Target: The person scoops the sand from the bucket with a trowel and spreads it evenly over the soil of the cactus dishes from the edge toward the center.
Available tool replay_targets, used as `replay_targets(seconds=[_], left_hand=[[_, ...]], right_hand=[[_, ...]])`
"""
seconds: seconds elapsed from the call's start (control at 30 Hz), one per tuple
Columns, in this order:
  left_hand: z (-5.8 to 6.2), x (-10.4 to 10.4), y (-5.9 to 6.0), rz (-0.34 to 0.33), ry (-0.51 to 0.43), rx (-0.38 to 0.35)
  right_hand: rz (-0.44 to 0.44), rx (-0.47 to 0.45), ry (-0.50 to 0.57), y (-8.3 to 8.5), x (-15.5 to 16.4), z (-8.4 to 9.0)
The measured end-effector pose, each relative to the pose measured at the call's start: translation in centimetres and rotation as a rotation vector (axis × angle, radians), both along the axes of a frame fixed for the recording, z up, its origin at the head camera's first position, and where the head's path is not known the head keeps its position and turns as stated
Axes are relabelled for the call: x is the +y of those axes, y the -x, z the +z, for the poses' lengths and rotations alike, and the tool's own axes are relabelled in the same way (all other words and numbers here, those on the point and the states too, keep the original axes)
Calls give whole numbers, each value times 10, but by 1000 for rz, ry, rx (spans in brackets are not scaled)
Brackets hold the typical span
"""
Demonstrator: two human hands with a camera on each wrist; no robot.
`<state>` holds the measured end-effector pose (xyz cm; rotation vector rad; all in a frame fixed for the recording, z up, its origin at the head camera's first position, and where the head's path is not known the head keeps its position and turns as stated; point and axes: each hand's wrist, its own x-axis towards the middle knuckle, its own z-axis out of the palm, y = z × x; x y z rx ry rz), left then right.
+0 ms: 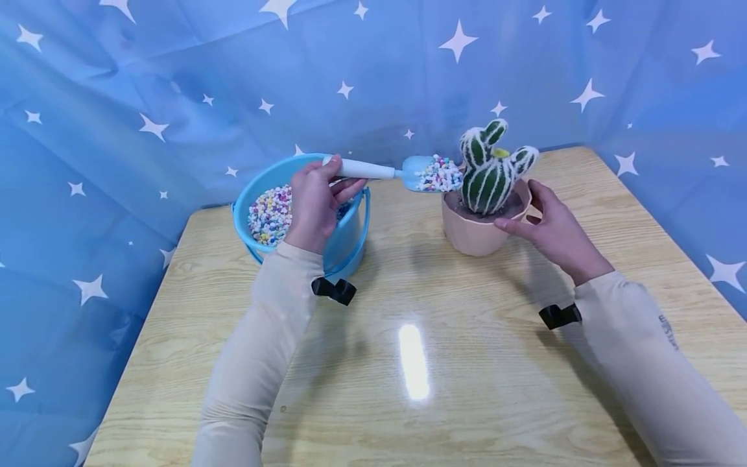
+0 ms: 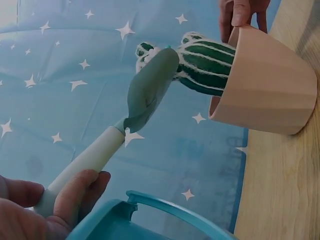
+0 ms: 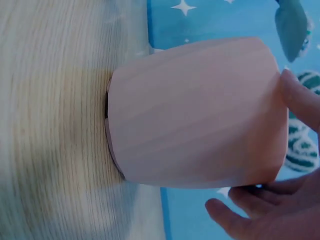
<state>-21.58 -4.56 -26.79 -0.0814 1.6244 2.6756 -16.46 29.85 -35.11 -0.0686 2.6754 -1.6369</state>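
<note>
A small shovel (image 1: pixel 367 170) with a white handle and light-blue blade is held level by my left hand (image 1: pixel 315 204), which grips the handle's end above the bucket. Small multicoloured beads (image 1: pixel 441 175) are heaped on the blade. Its tip is at the rim of a pink flowerpot (image 1: pixel 475 239), beside a green cactus (image 1: pixel 490 185) with white fuzzy stripes. My right hand (image 1: pixel 554 233) holds the pot's right side, thumb on the rim, fingers round behind. In the right wrist view the pot (image 3: pixel 195 115) stands upright on the table.
A light-blue bucket (image 1: pixel 349 243) with a hanging handle stands at the table's back left, holding many more beads (image 1: pixel 271 214). Behind the wooden table (image 1: pixel 467 389) hangs a blue cloth (image 1: pixel 385 78) with white stars.
</note>
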Motion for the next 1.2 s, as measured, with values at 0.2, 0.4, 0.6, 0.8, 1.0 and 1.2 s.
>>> replay_targets(seconds=[0.2,0.4,0.6,0.8,1.0,1.2], left_hand=[[1,5,2,-7,41,8],[1,8,4,6,74,-11],[2,9,5,17,108,-4],[1,10,6,22,114,-12],[0,12,6,21,123,-14],[1,14,5,11,147,-5]], right_hand=[[-26,56,-46,0,-8,2],[22,36,-60,-2,-10,2],[33,65,-60,-4,-13,3],[17,52,-104,-7,-16,6],[18,48,-110,-9,-14,4],[9,54,-114,-11,-13,3]])
